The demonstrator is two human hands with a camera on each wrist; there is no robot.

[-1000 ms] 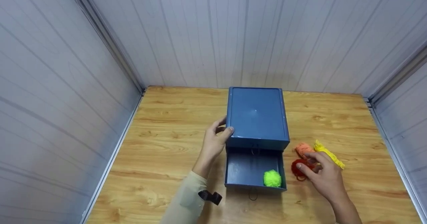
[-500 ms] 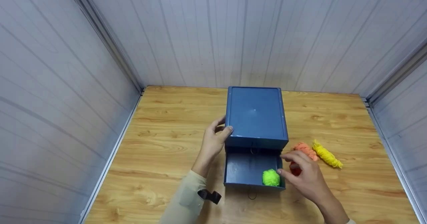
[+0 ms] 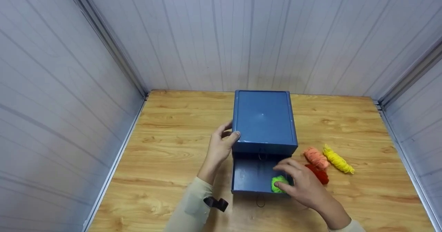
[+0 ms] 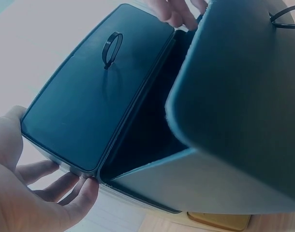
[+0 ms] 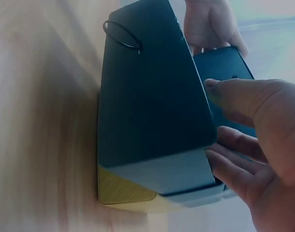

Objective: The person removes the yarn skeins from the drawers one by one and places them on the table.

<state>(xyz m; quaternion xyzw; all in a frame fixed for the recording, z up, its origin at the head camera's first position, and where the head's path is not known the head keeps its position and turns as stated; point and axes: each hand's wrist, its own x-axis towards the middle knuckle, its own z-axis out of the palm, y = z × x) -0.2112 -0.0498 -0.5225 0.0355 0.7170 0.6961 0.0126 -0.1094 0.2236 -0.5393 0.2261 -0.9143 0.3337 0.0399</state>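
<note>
L hand [image 3: 220,146] grips blue cabinet [image 3: 264,116] at near-left corner, prob to steady it; R hand [image 3: 304,183] half-spread over green ball [image 3: 279,179] in drawer [image 3: 250,176], no grip visible.

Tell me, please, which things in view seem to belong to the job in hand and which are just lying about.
Apparently in the job:
blue drawer unit, held by the left hand
its open drawer
green yarn, under the right hand

Apparently just lying on the table, in neither hand:
orange yarn
yellow yarn
red yarn
</note>
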